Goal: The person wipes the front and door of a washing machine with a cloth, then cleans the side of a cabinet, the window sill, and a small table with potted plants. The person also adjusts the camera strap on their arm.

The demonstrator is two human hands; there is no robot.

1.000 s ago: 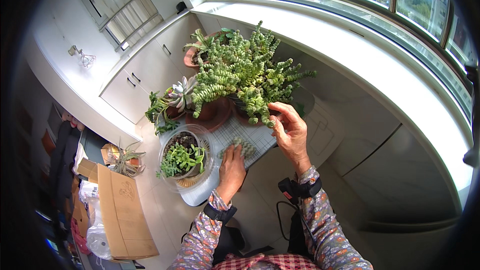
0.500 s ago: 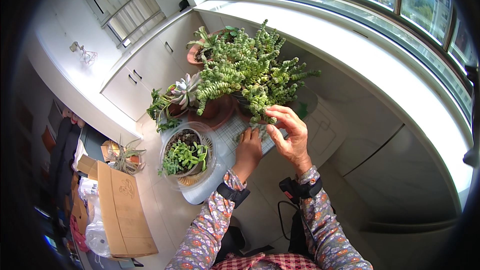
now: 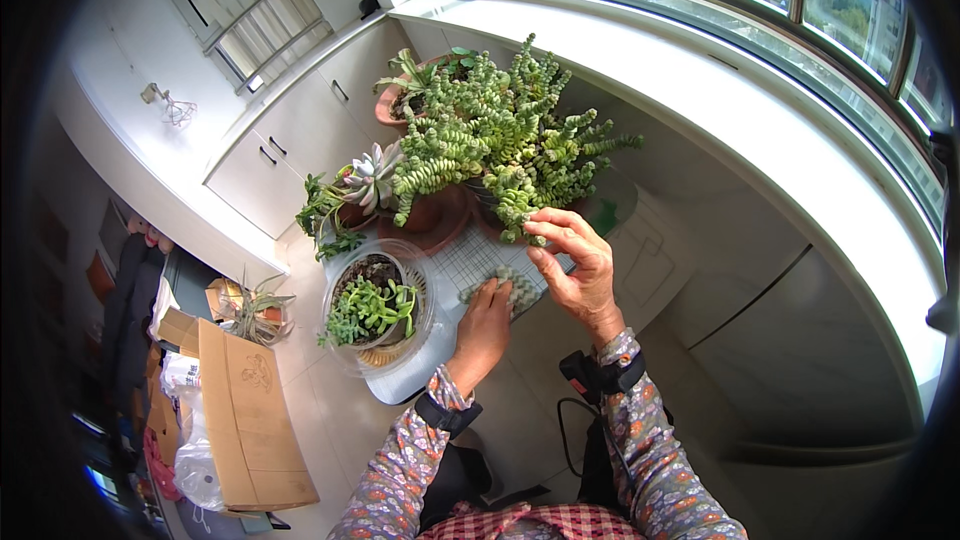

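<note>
A large bushy succulent (image 3: pixel 450 150) with stacked, thick green leaves spills over its pots on a small table (image 3: pixel 400 381). At its near right side, my right hand (image 3: pixel 580 270) has thumb and forefinger closed about the tip of a drooping succulent stem (image 3: pixel 516 208). To the left and lower, my left hand (image 3: pixel 482 332) rests at the near edge of a small heap of grey-green pieces (image 3: pixel 517 292), perhaps succulent cuttings. Its fingers reach out over the heap, with the fingertips partly hidden; no held thing shows in it.
A clear round tub (image 3: pixel 428 315) holding a potted succulent (image 3: pixel 372 308) stands left of my left hand. Behind it are a pale rosette succulent (image 3: pixel 373 180) and a terracotta pot (image 3: pixel 430 218). An opened cardboard box (image 3: pixel 250 420) sits at left; a white window ledge (image 3: pixel 690 90) curves along the right.
My left hand has drawn back toward me and slightly left, uncovering more of the grey-green heap. My right hand stays at the stem tip, its thumb and forefinger shifted slightly left.
</note>
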